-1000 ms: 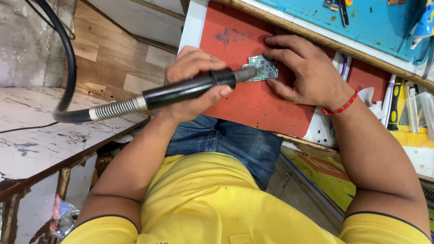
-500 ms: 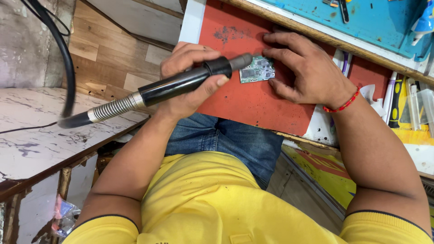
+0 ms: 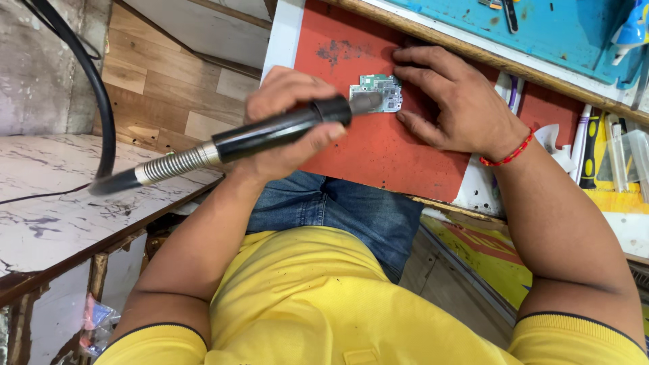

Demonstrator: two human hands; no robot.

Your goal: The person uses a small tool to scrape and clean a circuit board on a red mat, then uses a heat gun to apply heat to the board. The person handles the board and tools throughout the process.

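Note:
My left hand [image 3: 287,118] is closed around a black hot-air handpiece [image 3: 277,132] with a metal spring collar and a black hose [image 3: 101,115]. Its metal nozzle [image 3: 365,103] points at a small green circuit board [image 3: 382,91], just over the board's left edge. The board lies on a red work mat [image 3: 365,149]. My right hand [image 3: 453,101], with a red thread band at the wrist, lies flat on the mat with its fingers against the board's right and top edges, pinning it.
A blue mat [image 3: 554,34] with small tools lies beyond a wooden edge at the top. Screwdrivers and clear plastic bits [image 3: 608,152] sit at right. A marble-patterned shelf [image 3: 47,203] stands at left, wood-look floor [image 3: 169,81] behind it. My yellow shirt and jeans fill the bottom.
My left hand has swung the handpiece's rear end lower and moved the nozzle slightly left, off the board's middle to its left edge. The right hand stays on the board.

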